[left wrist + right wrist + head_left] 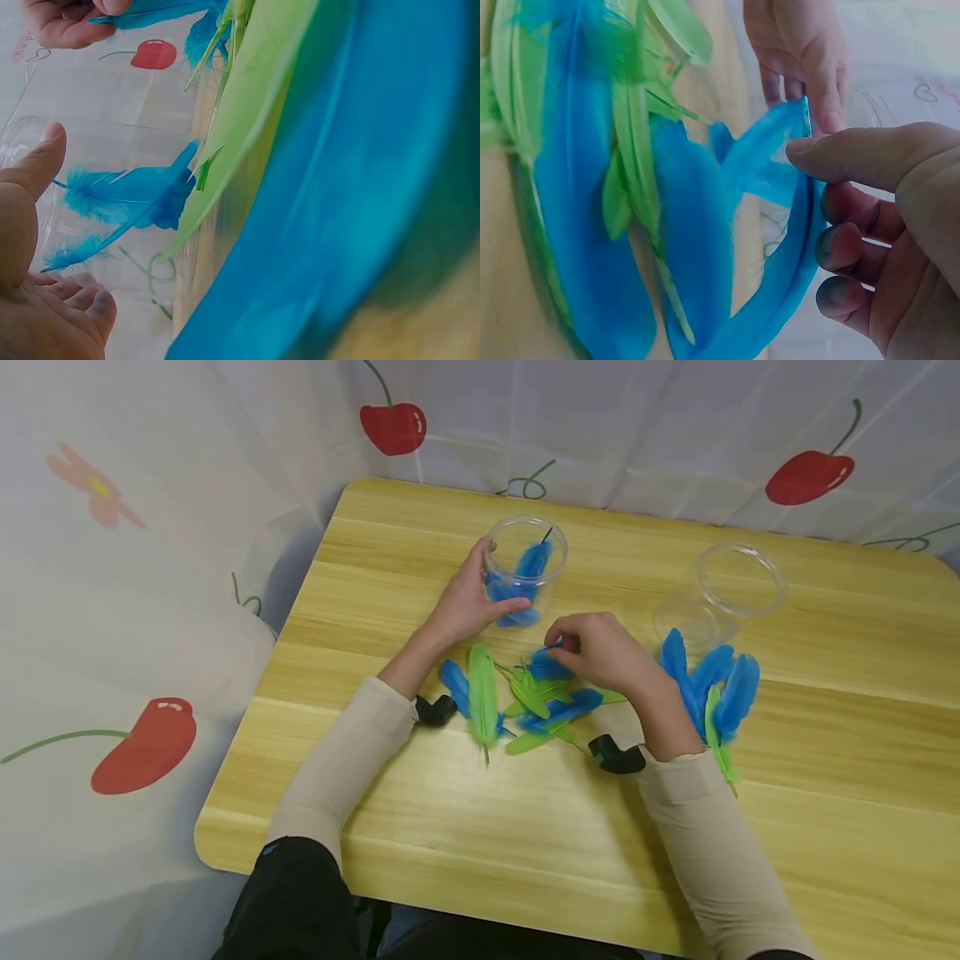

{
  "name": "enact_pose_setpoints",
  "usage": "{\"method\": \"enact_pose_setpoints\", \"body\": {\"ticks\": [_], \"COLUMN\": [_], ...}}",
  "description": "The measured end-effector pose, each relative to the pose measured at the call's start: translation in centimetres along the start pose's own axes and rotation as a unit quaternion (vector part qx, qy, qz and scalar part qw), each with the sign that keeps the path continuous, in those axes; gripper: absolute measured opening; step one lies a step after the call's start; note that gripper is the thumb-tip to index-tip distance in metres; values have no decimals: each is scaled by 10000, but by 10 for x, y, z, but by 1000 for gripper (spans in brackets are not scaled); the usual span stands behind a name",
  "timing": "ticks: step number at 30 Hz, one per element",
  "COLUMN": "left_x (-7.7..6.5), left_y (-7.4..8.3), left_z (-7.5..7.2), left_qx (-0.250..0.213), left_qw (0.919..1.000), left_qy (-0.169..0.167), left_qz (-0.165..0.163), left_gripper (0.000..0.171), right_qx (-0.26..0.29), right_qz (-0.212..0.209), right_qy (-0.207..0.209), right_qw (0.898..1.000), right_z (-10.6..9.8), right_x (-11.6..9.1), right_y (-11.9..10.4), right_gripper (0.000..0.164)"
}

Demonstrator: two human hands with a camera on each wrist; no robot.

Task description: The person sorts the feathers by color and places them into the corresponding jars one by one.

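My left hand (480, 589) holds a clear plastic cup (565, 553) by its side, the thumb in front and the fingers around the far side. A few blue feathers (131, 195) stand inside the cup. To the right and nearer me, my right hand (600, 647) pinches a blue feather (804, 225) between thumb and index finger, its other fingers curled in. Under and in front of that hand lies a loose pile of blue feathers (573, 708) and green feathers (483, 689) on the table.
A second clear cup (782, 587) stands at the right on the wooden table (847, 735). Several blue feathers (738, 693) and a green feather (712, 727) lie in front of it. Black wrist mounts (617, 755) sit near the pile. A cherry-printed white curtain (637, 427) borders the far edge.
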State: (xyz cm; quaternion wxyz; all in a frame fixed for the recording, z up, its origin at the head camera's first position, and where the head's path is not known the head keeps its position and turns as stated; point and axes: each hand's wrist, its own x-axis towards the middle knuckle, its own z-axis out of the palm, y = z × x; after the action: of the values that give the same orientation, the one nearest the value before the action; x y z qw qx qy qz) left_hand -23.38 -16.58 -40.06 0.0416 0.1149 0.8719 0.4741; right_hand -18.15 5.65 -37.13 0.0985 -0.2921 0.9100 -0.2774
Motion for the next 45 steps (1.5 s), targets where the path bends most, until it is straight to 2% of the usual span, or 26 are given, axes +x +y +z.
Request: {"method": "enact_pose_setpoints", "body": {"ticks": [15,23,37,42,45], "left_x": [0,2,2,2,2], "left_y": [-1,-1,-1,-1,-2], "left_z": [-2,1,1,1,1], "left_qx": [42,-23,0,-44,-32], "left_qw": [10000,10000,9999,10000,10000], "left_qy": [0,-38,-15,3,12], "left_qz": [-87,-2,-111,-34,-17], "left_gripper": [109,108,109,108,108], "right_qx": [-15,-62,-11,-83,-69], "right_qz": [19,119,75,-61,-229], "right_qy": [261,450,1297,1817,2259], "right_qw": [9997,9989,9915,9833,9739], "right_z": [-14,-20,-36,-39,-40], "right_x": [-5,-9,-15,-16,-16], "right_y": [-1,3,-2,-2,-2], "right_gripper": [11,9,11,10,9]}}
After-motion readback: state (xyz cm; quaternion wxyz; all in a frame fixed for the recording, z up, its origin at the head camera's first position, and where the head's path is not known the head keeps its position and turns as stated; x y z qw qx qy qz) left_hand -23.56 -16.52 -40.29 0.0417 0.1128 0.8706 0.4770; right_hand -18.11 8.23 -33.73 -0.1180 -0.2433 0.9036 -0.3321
